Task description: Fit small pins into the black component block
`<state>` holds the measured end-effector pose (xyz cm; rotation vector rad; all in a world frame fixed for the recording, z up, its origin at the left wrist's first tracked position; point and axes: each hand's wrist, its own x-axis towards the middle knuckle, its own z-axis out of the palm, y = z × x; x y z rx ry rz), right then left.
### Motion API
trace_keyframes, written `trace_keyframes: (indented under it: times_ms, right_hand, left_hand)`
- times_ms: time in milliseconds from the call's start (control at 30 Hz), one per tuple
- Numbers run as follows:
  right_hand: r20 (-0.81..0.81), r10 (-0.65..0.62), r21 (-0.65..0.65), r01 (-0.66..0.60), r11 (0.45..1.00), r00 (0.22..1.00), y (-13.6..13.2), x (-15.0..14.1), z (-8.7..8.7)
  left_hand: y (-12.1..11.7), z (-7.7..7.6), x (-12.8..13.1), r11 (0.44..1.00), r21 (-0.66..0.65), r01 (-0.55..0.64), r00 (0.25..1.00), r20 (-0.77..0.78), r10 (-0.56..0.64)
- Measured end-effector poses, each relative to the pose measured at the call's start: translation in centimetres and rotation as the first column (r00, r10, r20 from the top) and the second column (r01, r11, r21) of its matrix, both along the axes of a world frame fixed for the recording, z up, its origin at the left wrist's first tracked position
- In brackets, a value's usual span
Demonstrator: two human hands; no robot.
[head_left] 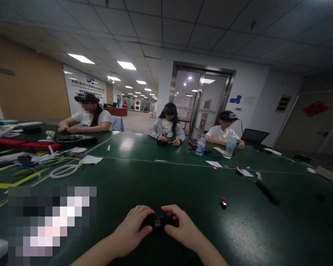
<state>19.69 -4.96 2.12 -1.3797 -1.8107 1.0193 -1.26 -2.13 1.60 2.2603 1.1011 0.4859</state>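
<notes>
A small black device (158,221) with a lighter, metallic-looking middle lies low in front of me on the green table (122,192). My left hand (137,225) grips its left end between thumb and fingers. Around its right end, the thumb and fingers of my right hand (180,227) are closed as well. Its exact kind is too dark and small to make out. Right of my hands, apart from them, sits a small red and silver part (223,203).
Across the table sit three people with headsets. Two water bottles (200,145) stand at the far right. A black-handled tool (267,192) lies on the right. Cables, a white coil (64,171) and paper (91,159) crowd the left; a small wrench (108,148) lies farther back.
</notes>
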Motion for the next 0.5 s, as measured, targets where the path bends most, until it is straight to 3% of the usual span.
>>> trace_keyframes:
  times_ms: [333, 500]
  right_hand:
    - [0.108, -0.018, 0.053, 0.012, 0.999, 0.994, -0.5, -0.7, -0.1]
    - [0.099, -0.031, 0.062, 0.024, 0.998, 0.995, -0.5, -0.7, -0.1]
  left_hand:
    - [0.5, -1.1, -0.1, 0.999, 0.038, 0.000, 1.000, -0.005, 0.000]
    - [0.4, -0.9, -0.1, 1.000, 0.022, -0.006, 1.000, -0.008, 0.006]
